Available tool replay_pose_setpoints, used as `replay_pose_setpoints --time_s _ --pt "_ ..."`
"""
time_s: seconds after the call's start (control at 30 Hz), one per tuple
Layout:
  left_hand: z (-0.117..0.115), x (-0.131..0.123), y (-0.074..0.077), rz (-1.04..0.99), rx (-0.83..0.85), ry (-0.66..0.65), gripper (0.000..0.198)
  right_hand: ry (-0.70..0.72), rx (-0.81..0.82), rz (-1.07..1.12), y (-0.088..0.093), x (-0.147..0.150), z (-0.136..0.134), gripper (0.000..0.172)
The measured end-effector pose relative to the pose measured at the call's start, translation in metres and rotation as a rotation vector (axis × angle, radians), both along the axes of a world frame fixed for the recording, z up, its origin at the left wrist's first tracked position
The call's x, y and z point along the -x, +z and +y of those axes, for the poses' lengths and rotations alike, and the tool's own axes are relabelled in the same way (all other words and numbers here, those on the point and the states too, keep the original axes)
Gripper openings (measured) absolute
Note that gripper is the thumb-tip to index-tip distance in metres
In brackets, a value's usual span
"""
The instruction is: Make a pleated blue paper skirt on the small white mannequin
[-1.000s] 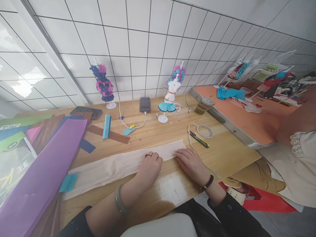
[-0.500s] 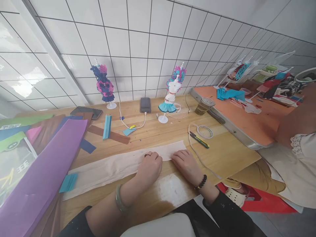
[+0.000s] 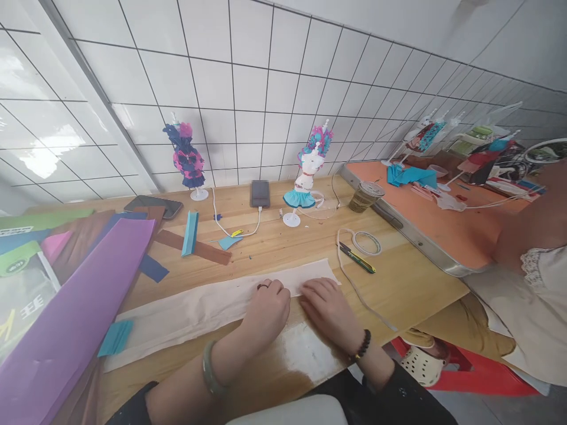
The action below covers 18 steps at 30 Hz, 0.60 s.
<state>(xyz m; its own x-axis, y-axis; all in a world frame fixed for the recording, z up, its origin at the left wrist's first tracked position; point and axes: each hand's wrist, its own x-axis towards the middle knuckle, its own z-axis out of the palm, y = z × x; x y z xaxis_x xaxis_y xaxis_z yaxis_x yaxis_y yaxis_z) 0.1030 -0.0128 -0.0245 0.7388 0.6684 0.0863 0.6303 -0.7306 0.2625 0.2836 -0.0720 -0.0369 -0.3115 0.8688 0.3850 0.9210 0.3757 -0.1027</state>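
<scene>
A long pale pink strip (image 3: pixel 190 307) lies slantwise across the wooden table, with a small folded teal piece (image 3: pixel 116 337) on its left end. My left hand (image 3: pixel 268 310) rests on the strip right of its middle, fingers curled together against it; whatever they pinch is hidden. Close beside it, my right hand (image 3: pixel 330 304) lies over the strip's lower edge near its right end, palm down with fingers extended. Right of the strip are a green and black cutter (image 3: pixel 357 258) and a roll of white tape (image 3: pixel 367 242).
Two small dressed mannequins (image 3: pixel 188 156) (image 3: pixel 300 198) stand at the back near a power bank (image 3: pixel 260 193) and a cup (image 3: pixel 365 196). Purple sheets (image 3: pixel 80 319) cover the left side. At the right, a person (image 3: pixel 531 260) sits by an orange table (image 3: pixel 447 218).
My right hand has shifted slightly left, toward my left hand, and more of the strip's right end shows. My left hand stays at nearly the same place on the strip.
</scene>
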Motion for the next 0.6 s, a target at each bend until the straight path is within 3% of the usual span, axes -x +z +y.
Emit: replay_pose_setpoints --time_s 0.1,0.2,0.6 --pt "0.0 0.0 -0.001 -0.013 0.004 0.014 0.024 0.038 0.007 0.043 0.002 0.022 0.008 0.021" --pt "0.0 0.001 0.0 -0.013 0.012 0.013 0.024 0.069 -0.001 0.049 0.001 0.024 0.012 0.021" --pt "0.0 0.001 0.004 0.029 0.006 -0.014 0.021 -0.046 -0.02 -0.087 -0.016 -0.047 -0.008 0.023"
